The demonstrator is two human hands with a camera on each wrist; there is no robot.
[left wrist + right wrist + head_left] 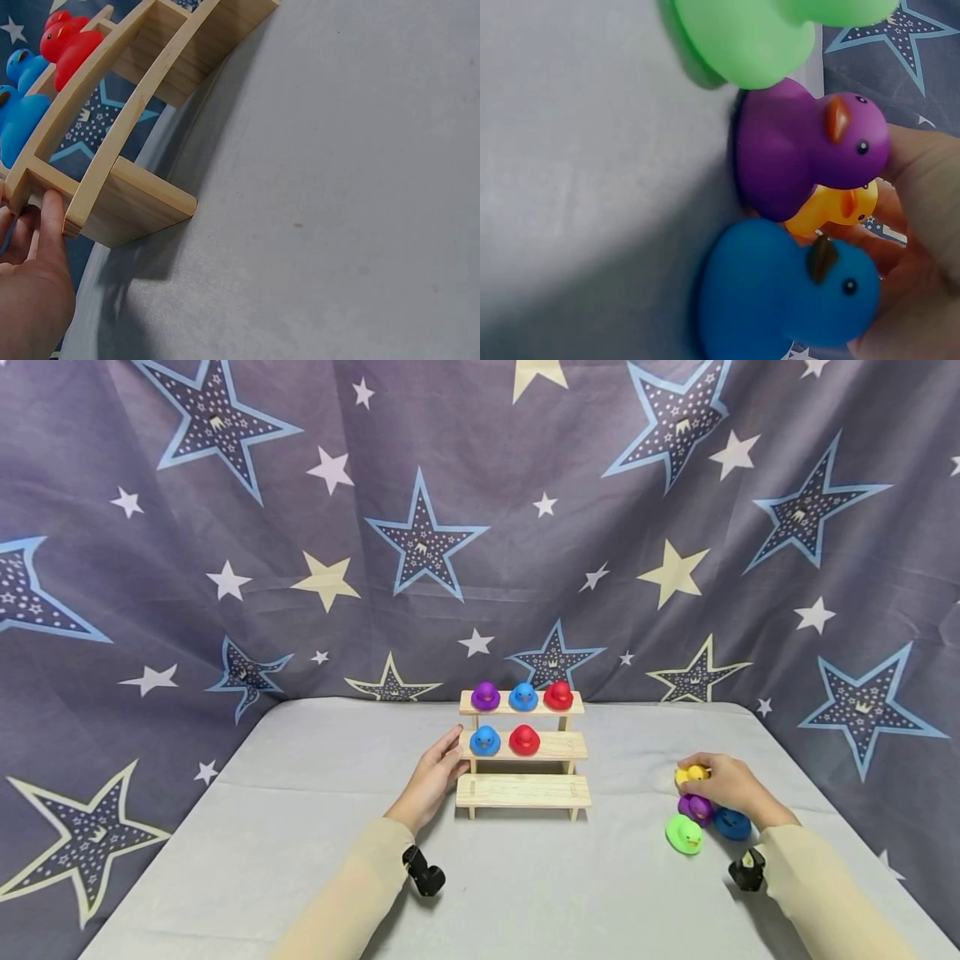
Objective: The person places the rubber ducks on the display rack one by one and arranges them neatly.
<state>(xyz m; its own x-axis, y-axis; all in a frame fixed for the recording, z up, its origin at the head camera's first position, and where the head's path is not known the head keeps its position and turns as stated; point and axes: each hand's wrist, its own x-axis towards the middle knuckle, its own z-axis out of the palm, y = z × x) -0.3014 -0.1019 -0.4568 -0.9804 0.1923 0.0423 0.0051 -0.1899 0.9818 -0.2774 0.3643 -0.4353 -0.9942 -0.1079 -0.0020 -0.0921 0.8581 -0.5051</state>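
Observation:
A three-tier wooden shelf (523, 791) stands mid-table. My left hand (433, 777) grips the left end of its middle tier, and the left wrist view shows the fingers (51, 225) at that wooden end. On the middle tier sit a blue rubber duck (485, 741) and a red rubber duck (524, 740). To the right, my right hand (726, 783) holds a yellow rubber duck (692, 775) between thumb and fingers. Close to that hand are a purple duck (776, 150), a dark blue duck (754, 292) and a green duck (685, 834). Fingers partly hide the yellow duck.
The top tier carries a purple duck (485, 697), a light blue duck (523, 697) and a red duck (558, 696). A pale cloth covers the table (585, 885). Behind it hangs a grey star-patterned curtain (480, 510).

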